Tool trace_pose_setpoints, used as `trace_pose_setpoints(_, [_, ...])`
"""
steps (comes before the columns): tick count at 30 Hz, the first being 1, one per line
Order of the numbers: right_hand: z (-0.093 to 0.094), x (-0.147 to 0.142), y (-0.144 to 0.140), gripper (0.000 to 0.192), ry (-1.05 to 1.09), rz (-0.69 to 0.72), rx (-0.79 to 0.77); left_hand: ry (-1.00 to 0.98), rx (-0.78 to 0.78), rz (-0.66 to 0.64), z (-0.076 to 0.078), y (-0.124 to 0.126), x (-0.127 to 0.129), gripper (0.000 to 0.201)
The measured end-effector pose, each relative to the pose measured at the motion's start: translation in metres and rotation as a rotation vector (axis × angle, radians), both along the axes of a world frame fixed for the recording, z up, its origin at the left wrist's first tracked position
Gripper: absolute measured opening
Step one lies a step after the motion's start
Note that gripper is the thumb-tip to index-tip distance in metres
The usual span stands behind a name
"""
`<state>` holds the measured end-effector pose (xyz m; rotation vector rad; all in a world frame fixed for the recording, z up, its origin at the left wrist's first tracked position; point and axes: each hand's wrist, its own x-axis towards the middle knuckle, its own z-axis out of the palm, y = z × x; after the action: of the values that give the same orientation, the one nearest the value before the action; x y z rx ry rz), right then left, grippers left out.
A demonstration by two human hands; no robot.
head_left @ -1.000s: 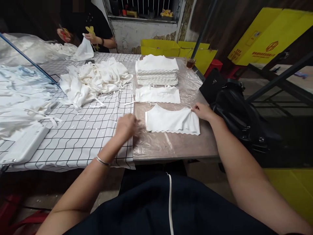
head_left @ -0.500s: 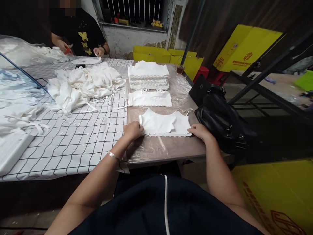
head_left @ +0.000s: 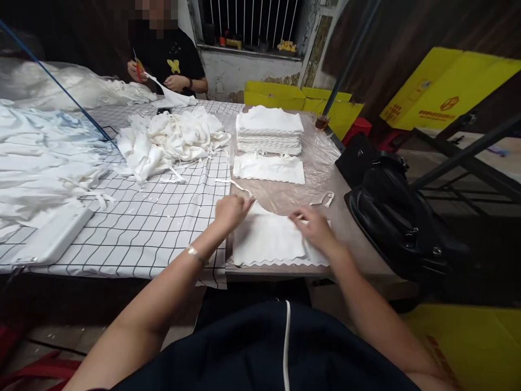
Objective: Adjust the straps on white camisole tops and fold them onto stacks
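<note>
A white camisole top (head_left: 268,236) with a scalloped hem lies spread flat on the plastic-covered table in front of me. My left hand (head_left: 233,210) pinches its upper left corner, where a thin strap (head_left: 240,187) runs off beyond the fingers. Over the upper right part is my right hand (head_left: 311,225), slightly blurred, its fingers apart and close to the cloth; whether they touch it I cannot tell. A second loose strap (head_left: 323,200) curls on the table past this hand. Behind the top lies a folded white garment (head_left: 268,168), in front of a neat stack of folded white garments (head_left: 268,130).
Loose white garments (head_left: 175,136) heap up on the checked cloth (head_left: 163,217) at left, near a white box-like object (head_left: 61,236). A black bag (head_left: 391,206) sits at the table's right edge. Across the table a co-worker (head_left: 166,65) holds red-handled scissors (head_left: 139,70) and white cloth.
The camisole has come nearer to the table's front edge. My left hand has gone from its left side to the upper corner; my right hand has left the lower right corner and moved inward.
</note>
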<state>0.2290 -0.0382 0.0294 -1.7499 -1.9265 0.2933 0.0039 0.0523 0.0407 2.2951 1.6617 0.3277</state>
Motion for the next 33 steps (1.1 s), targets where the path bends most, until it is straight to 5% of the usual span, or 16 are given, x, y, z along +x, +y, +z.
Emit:
trace_pose_setpoints(3, [-0.028,-0.058,0.000,0.055,-0.179,0.324,-0.066,-0.117,-0.147,0.074,-0.006,0.036,0.033,0.039])
trace_pose_setpoints(6, [-0.048,-0.083,-0.012,0.070,-0.291,0.390,-0.133,-0.396,-0.340,0.112,-0.014,0.052,0.051,0.016])
trace_pose_setpoints(10, [-0.050,-0.082,-0.020,0.072,-0.303,0.394,-0.142,-0.609,-0.587,0.081,-0.009,0.077,0.049,0.021])
trace_pose_setpoints(16, [-0.050,-0.079,-0.022,0.072,-0.315,0.400,-0.090,-0.881,-0.863,0.134,0.021,0.144,0.031,0.034])
trace_pose_setpoints(24, [-0.060,-0.079,-0.024,0.070,-0.253,0.389,-0.018,-1.096,-0.890,0.230,0.055,0.198,0.037,0.034])
trace_pose_setpoints(26, [-0.059,-0.081,-0.024,0.071,-0.218,0.392,-0.059,-1.133,-0.846,0.169,0.064,0.199,0.038,0.036])
trace_pose_setpoints(29, [-0.051,-0.078,-0.021,0.069,-0.063,0.415,-0.199,-1.180,-0.733,-0.108,0.077,0.187,0.037,0.028])
trace_pose_setpoints(33, [-0.024,-0.053,-0.002,0.054,0.533,0.321,-0.334,-1.155,-0.690,-0.426,0.085,0.146,0.036,0.010])
